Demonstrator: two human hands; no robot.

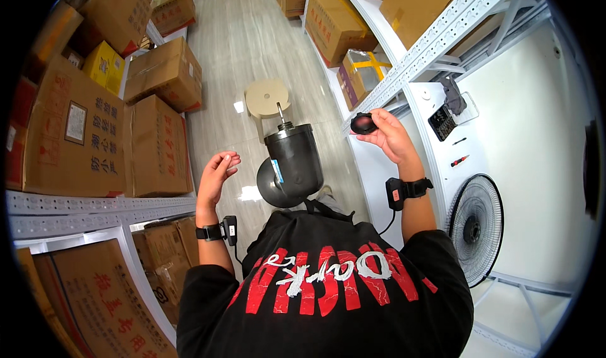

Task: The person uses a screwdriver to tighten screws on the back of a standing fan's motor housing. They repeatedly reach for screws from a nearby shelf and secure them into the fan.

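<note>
My right hand (392, 137) pinches a round black plastic cap (363, 124), which looks like a fan's nut or knob, up beside the right-hand shelf. In front of my body stands a black fan motor housing (295, 162), with a metal shaft (280, 112) and threaded collar pointing away from me. A rounded black part (276, 186) joins it at its lower left. To the left of the housing, apart from it, my left hand (218, 173) hovers with loosely bent fingers; nothing shows in it. Both wrists carry black strapped devices.
A beige stool (267, 96) stands just beyond the housing. On the white right-hand shelf (464, 175) lie a black wire fan grille (476, 230), a red-and-black screwdriver (459, 161) and a dark tray-like item (441, 124). Cardboard boxes (76, 131) crowd the left racks.
</note>
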